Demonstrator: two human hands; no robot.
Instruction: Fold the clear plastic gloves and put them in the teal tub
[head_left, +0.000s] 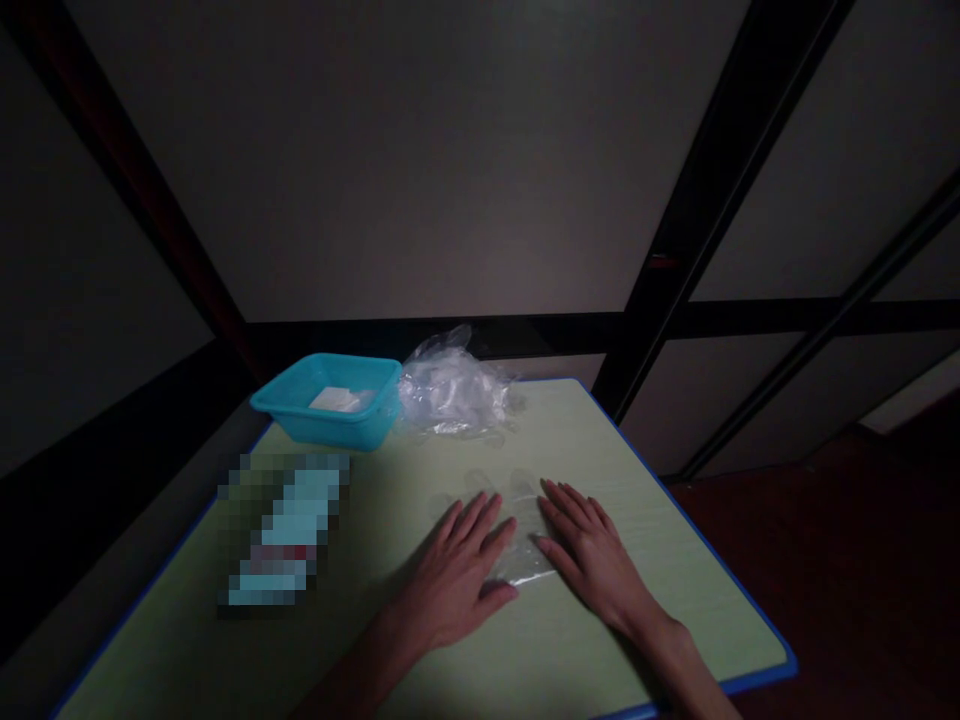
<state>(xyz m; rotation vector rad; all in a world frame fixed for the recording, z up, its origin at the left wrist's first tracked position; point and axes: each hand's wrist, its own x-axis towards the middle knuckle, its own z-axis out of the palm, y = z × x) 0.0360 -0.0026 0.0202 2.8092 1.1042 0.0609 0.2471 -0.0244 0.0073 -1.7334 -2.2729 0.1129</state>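
A clear plastic bag (526, 535) lies flat on the pale green table (555, 655). My left hand (459, 575) rests palm down at its left side, fingers spread and pointing away from me. On its right side my right hand (589, 550) also lies palm down, with its fingers stretched out over the bag's edge. Neither hand grips anything.
At the table's back left stands a blue basket (349, 432) with white items (337, 399) inside. Beside it lies a heap of crumpled clear plastic bags (454, 392). A pixelated object (292, 530) is on the left. A panelled wall (442, 180) rises behind the table.
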